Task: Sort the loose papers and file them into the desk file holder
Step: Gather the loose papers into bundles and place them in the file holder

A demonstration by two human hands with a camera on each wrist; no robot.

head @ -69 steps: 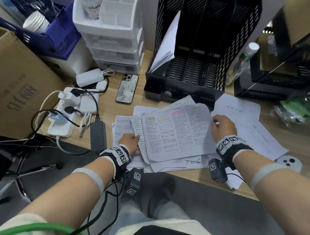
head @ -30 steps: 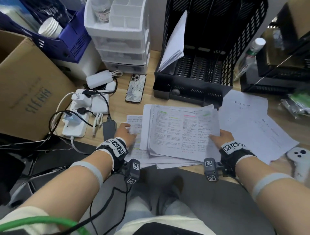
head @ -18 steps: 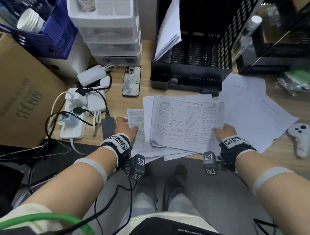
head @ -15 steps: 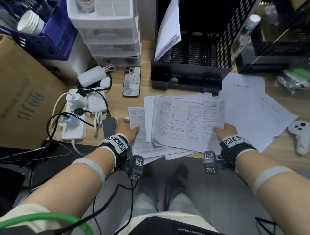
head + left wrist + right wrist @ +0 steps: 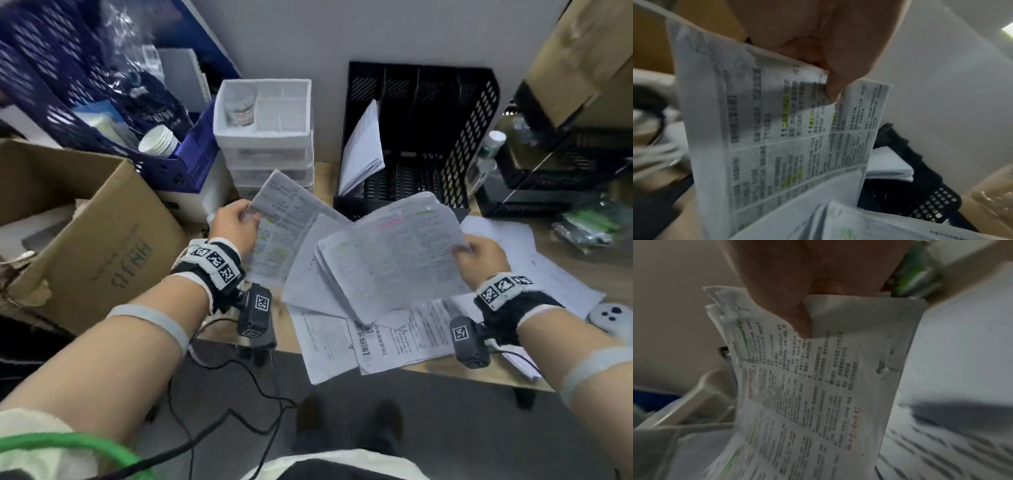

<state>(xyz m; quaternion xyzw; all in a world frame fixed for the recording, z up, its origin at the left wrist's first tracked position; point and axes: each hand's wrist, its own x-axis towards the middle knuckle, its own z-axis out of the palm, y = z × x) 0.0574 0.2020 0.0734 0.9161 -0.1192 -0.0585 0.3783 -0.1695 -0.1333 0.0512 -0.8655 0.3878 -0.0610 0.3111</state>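
Both hands lifted off counter point(image 5: 325, 178). Right hand point(image 5: 481, 258) fingers pinching thick sheaf point(image 5: 387, 253), left hand point(image 5: 233, 226) pinching highlighted sheets point(image 5: 284, 219). File holder point(image 5: 421, 137) straight ahead beyond both; sheaf nearer.

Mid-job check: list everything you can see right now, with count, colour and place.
File holder: one, black mesh, back of desk; white sheets in its left slot.
Loose papers: several, white, on desk.
Drawer unit: one, white, left of holder.
Crate: one, blue, far left.
Cardboard box: one, brown, left.
Bottle: one, white cap, right of holder.
Left hand: pinches highlighted sheet.
Right hand: holds paper stack.
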